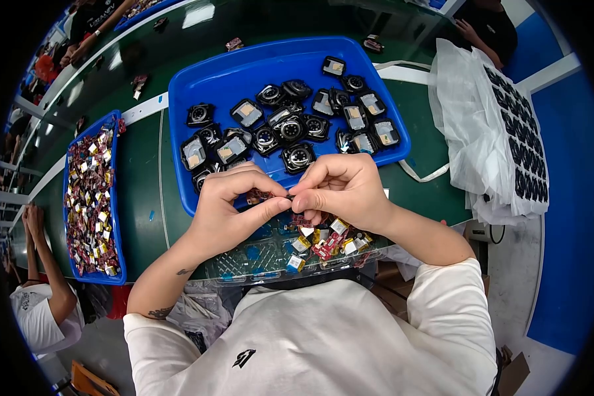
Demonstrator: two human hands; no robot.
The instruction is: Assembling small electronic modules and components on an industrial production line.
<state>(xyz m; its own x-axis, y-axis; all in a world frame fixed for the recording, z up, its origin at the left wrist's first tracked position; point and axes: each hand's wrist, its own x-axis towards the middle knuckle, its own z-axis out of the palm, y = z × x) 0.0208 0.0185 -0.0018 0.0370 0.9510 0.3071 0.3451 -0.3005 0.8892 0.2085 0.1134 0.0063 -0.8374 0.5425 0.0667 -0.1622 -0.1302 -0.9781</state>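
Observation:
My left hand (pixel 234 198) and my right hand (pixel 346 191) meet over the near rim of a large blue tray (pixel 402 125), both closed in a pinch with fingertips almost touching. A small red circuit board (pixel 257 196) shows between the fingers of my left hand. My right thumb and index finger pinch a tiny dark piece at the same spot, mostly hidden by the fingers. Beyond the hands, black watch bodies (pixel 290 129) lie loose in the blue tray. Below them, a clear plastic tray (pixel 234 264) holds red circuit boards with white and yellow battery cells (pixel 338 226).
To the left stands a narrow blue tray (pixel 122 264) heaped with red boards and battery cells. On the right, a stack of white sheets (pixel 465 125) sits beside a panel of black parts (pixel 518 135). Other people work at the far and left edges. The table (pixel 145 204) is green.

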